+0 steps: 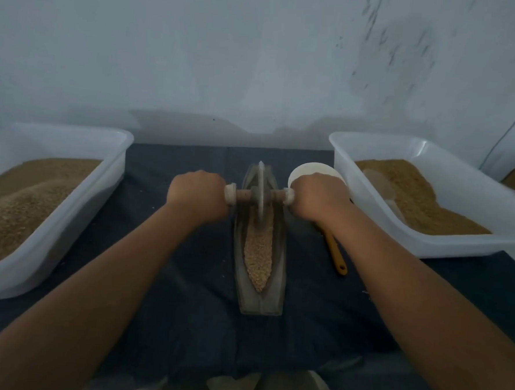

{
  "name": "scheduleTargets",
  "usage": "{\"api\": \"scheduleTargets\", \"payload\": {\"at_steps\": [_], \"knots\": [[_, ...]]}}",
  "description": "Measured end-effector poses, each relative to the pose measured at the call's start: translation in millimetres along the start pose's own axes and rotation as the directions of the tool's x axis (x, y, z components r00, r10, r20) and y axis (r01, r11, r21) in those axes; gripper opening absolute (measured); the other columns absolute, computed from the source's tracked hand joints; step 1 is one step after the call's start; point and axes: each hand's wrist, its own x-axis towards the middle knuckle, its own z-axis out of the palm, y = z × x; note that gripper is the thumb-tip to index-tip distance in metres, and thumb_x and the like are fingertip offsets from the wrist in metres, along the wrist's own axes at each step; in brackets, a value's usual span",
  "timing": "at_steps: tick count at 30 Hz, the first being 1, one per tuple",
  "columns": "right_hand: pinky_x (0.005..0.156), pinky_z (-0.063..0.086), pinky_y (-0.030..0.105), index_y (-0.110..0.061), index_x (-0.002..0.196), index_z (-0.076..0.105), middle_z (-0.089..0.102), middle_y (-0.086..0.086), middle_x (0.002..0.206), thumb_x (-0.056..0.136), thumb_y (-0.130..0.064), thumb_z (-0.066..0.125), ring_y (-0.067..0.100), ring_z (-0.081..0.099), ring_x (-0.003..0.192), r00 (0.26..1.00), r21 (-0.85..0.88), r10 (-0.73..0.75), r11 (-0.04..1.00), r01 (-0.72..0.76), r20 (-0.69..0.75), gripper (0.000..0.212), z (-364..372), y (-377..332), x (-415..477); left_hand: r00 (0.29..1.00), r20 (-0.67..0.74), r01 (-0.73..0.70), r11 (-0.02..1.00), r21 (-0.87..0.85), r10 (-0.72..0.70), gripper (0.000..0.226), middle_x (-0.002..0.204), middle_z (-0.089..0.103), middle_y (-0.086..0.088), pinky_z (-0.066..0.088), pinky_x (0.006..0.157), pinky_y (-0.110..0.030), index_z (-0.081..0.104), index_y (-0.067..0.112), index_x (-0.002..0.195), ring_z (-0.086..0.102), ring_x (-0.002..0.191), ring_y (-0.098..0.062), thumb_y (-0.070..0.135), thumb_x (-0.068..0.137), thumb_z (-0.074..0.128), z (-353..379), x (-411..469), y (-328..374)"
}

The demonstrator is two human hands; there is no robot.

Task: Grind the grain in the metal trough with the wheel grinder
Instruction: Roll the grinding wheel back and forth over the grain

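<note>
A long boat-shaped metal trough (276,289) lies lengthwise on the dark cloth in front of me. Pale grain (258,255) fills its groove along the near half. The wheel grinder (261,193), a thin metal disc on a wooden axle, stands upright in the groove toward the far half. My left hand (196,192) is closed around the left end of the axle. My right hand (319,197) is closed around the right end. The disc's rim looks blurred.
A white plastic tub (68,213) of brown meal sits at the left; another white tub (446,245) with brown meal and a scoop sits at the right. A white bowl (309,169) stands behind my right hand, and an orange-handled tool (337,257) lies beside the trough. A wall rises close behind.
</note>
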Motion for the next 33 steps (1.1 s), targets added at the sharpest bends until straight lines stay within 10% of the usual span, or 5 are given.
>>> {"api": "scheduleTargets", "payload": {"at_steps": [7, 14, 20, 27, 33], "knots": [[0.055, 0.049, 0.03, -0.029, 0.071, 0.07, 0.069, -0.004, 0.069, 0.083, -0.042, 0.067, 0.011, 0.067, 0.065, 0.891, 0.069, -0.098, 0.995, 0.075, 0.443, 0.019, 7.4, 12.4, -50.4, 0.968, -0.155, -0.17, 0.971, 0.169, 0.196, 0.027, 0.052, 0.039, 0.013, 0.02, 0.047, -0.022, 0.04, 0.029, 0.058, 0.032, 0.043, -0.009, 0.049, 0.07, 0.055, 5.4, -72.9, -5.5], [0.076, 0.055, 0.039, -0.028, 0.079, 0.063, 0.065, -0.002, 0.087, 0.091, -0.043, 0.062, 0.02, 0.062, 0.081, 0.991, 0.013, 0.017, 1.0, -0.019, 0.136, 0.02, -5.2, -3.4, -15.9, 0.997, 0.073, -0.039, 0.997, 0.062, 0.034, 0.018, 0.075, 0.058, 0.006, 0.052, 0.068, -0.034, 0.062, 0.027, 0.082, 0.062, 0.071, -0.021, 0.045, 0.085, 0.061, -16.3, -16.6, 7.7], [0.063, 0.049, 0.032, -0.028, 0.08, 0.07, 0.07, -0.003, 0.084, 0.089, -0.04, 0.07, 0.015, 0.067, 0.076, 0.874, 0.068, -0.079, 0.996, 0.053, 0.48, 0.015, -4.8, 5.8, -42.0, 0.985, 0.053, -0.172, 0.976, 0.13, 0.166, 0.022, 0.071, 0.053, 0.01, 0.044, 0.063, -0.032, 0.048, 0.03, 0.07, 0.058, 0.068, -0.02, 0.047, 0.078, 0.059, -11.6, -48.6, 1.8], [0.07, 0.049, 0.035, -0.028, 0.068, 0.051, 0.057, -0.006, 0.076, 0.094, -0.031, 0.061, 0.019, 0.063, 0.079, 0.987, -0.013, -0.159, 0.987, 0.16, 0.023, 0.028, -36.4, -14.9, -64.1, 0.997, -0.072, 0.002, 0.99, -0.139, -0.012, 0.033, 0.069, 0.057, 0.012, 0.045, 0.062, -0.032, 0.053, 0.031, 0.071, 0.062, 0.068, -0.019, 0.059, 0.087, 0.047, -0.8, -80.4, -8.3], [0.079, 0.031, 0.04, -0.022, 0.08, 0.061, 0.06, -0.001, 0.079, 0.083, -0.015, 0.065, 0.026, 0.05, 0.095, 0.797, -0.389, -0.451, 0.872, 0.297, -0.401, 0.009, -91.6, -49.0, -58.2, 0.979, -0.056, 0.138, 0.843, -0.519, -0.195, 0.025, 0.069, 0.066, 0.016, 0.047, 0.061, -0.03, 0.062, 0.046, 0.083, 0.062, 0.065, -0.004, 0.068, 0.075, 0.054, -10.9, -97.7, -17.7]]}}
